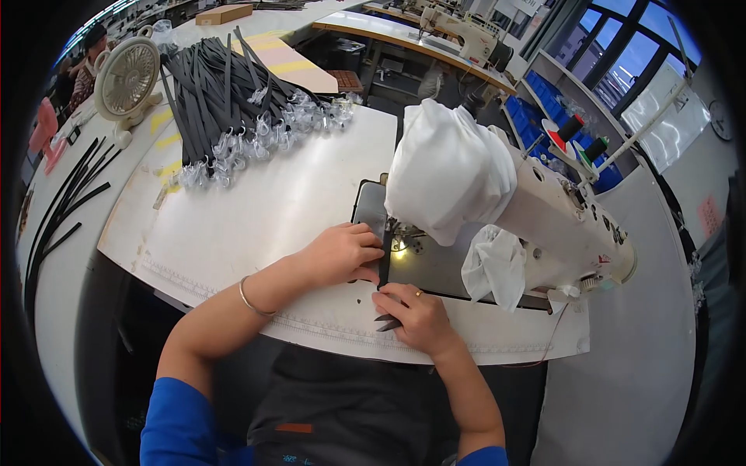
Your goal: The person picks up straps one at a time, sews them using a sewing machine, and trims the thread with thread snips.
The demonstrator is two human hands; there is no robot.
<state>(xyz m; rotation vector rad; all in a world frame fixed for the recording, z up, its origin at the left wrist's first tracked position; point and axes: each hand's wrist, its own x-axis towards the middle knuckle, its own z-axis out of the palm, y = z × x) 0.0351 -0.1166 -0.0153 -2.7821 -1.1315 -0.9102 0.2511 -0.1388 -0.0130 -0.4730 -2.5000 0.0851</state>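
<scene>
On the bench [272, 202] at the sewing machine [567, 210], the black strap [385, 262], likely light, bendy and best pinched by its edges, meets the left hand [347, 255], whose grip I cannot tell, and the right hand [420, 314], clasping a dark pointed tool [388, 324].

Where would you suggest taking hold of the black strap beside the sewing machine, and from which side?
Probably by its near end, pinched across the narrow width, coming from the wearer's side. The strap is thin and runs lengthwise away from the wearer, and the machine crowds its right side farther up, so the near end looks easier to reach.
</scene>
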